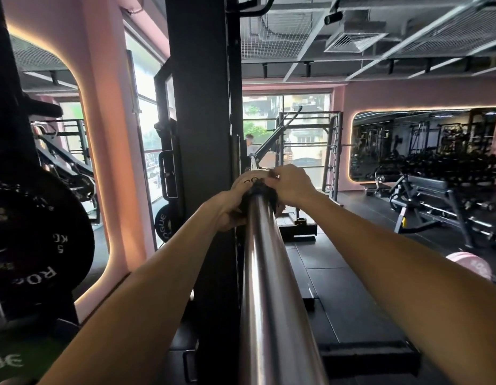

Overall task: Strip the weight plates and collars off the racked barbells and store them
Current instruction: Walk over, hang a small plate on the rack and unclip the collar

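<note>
A long shiny barbell (271, 287) runs from 6 o'clock up to the middle. At its far end sits a dark collar (259, 194), and just behind that a pale weight plate (245, 182). Both hands are on the collar. The left hand (227, 211) curls round it from 9 o'clock. The right hand (289, 186) curls over it from 2 o'clock. A black rack post (203, 107) stands at 12 o'clock. Big black plates (38, 232) hang at 9 o'clock. A pink plate (469, 266) sits at 4 o'clock.
</note>
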A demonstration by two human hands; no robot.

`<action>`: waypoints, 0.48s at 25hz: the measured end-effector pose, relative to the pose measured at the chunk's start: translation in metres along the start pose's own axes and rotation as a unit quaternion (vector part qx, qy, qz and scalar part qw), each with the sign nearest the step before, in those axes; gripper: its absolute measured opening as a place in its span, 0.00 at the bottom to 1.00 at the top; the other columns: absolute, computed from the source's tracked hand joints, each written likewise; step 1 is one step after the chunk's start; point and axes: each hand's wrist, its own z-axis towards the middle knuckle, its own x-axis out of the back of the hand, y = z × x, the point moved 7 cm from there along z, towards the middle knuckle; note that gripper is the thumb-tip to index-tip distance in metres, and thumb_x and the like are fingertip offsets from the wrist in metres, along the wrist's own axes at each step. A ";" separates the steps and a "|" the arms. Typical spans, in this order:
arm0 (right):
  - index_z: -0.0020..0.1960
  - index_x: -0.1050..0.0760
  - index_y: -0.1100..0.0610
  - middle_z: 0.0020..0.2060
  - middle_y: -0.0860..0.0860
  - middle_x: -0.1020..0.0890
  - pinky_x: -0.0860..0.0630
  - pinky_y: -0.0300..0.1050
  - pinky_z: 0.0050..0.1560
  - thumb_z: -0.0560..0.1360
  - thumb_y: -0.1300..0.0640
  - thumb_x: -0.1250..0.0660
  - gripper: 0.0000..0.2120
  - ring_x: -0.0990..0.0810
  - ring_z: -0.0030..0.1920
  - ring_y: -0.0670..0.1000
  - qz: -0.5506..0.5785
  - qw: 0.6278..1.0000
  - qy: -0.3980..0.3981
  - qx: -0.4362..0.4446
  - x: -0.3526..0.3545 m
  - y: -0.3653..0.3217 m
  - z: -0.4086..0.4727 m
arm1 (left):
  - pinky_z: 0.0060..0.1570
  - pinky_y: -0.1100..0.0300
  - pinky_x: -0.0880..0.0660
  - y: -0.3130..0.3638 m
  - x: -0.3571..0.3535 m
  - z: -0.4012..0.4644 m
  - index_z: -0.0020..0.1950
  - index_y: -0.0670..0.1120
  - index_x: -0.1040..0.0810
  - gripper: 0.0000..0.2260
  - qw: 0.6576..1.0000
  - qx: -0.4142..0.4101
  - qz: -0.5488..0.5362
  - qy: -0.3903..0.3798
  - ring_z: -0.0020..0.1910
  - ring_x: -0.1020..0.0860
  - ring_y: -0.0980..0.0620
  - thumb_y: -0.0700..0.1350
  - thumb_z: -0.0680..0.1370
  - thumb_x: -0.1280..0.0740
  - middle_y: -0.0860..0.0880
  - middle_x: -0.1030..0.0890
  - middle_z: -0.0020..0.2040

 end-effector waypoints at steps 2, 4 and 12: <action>0.53 0.21 0.63 0.52 0.62 0.20 0.27 0.51 0.54 0.80 0.54 0.41 0.15 0.22 0.54 0.62 -0.036 0.998 -0.025 0.039 0.004 -0.013 0.000 | 0.24 0.62 0.24 0.000 -0.001 -0.001 0.64 0.38 0.26 0.27 1.000 0.009 -0.001 0.000 0.44 0.21 0.46 0.58 0.76 0.32 0.40 0.21 0.51; 0.58 0.24 0.64 0.56 0.63 0.22 0.27 0.53 0.58 0.81 0.59 0.44 0.14 0.24 0.57 0.63 -0.052 0.996 -0.060 0.043 0.002 -0.015 -0.001 | 0.25 0.61 0.23 -0.001 -0.001 -0.001 0.64 0.38 0.26 0.27 1.000 0.021 -0.006 0.003 0.44 0.21 0.46 0.58 0.76 0.31 0.40 0.20 0.51; 0.71 0.32 0.50 0.59 0.59 0.26 0.24 0.51 0.51 0.76 0.67 0.42 0.25 0.23 0.52 0.61 -0.129 0.979 -0.136 0.087 -0.011 -0.027 0.000 | 0.29 0.57 0.21 -0.001 -0.007 0.001 0.64 0.37 0.24 0.30 0.999 0.037 -0.031 -0.005 0.42 0.19 0.46 0.59 0.72 0.28 0.40 0.19 0.56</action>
